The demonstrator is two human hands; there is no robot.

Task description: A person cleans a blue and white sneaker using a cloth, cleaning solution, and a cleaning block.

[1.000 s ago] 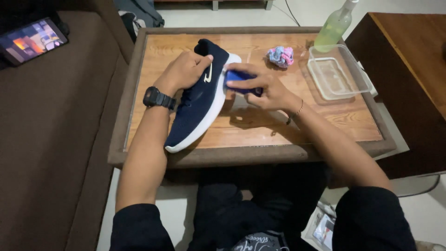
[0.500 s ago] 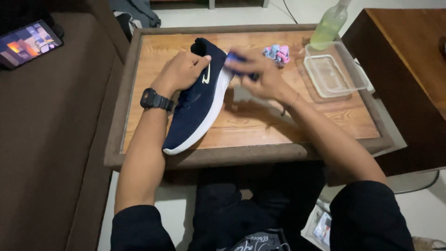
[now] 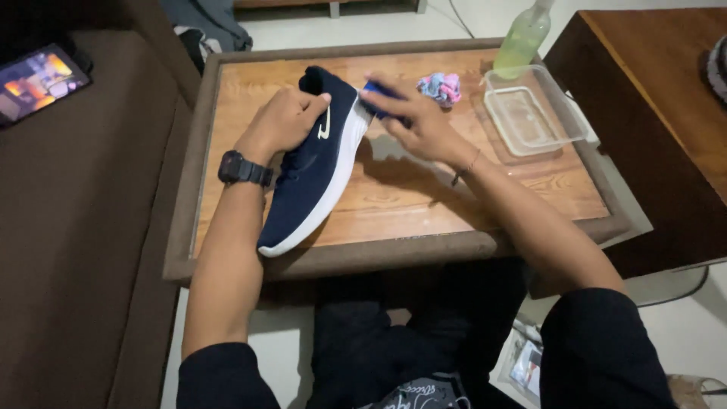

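Note:
A navy blue sneaker [image 3: 314,170] with a white sole lies on a low wooden table [image 3: 394,201], toe toward me. My left hand [image 3: 282,121], with a black watch on the wrist, grips the shoe near its opening. My right hand [image 3: 420,121] holds a small blue brush or sponge [image 3: 377,92] pressed against the white sole at the heel end.
A crumpled pink and blue cloth [image 3: 441,87] lies behind my right hand. A clear plastic container [image 3: 530,113] and a bottle of green liquid [image 3: 522,38] stand at the table's right. A lit phone [image 3: 38,79] rests on the brown sofa at left; a dark wooden table stands right.
My right hand has slid the blue brush along the sole toward the heel, away from me. The left hand keeps its grip on the shoe.

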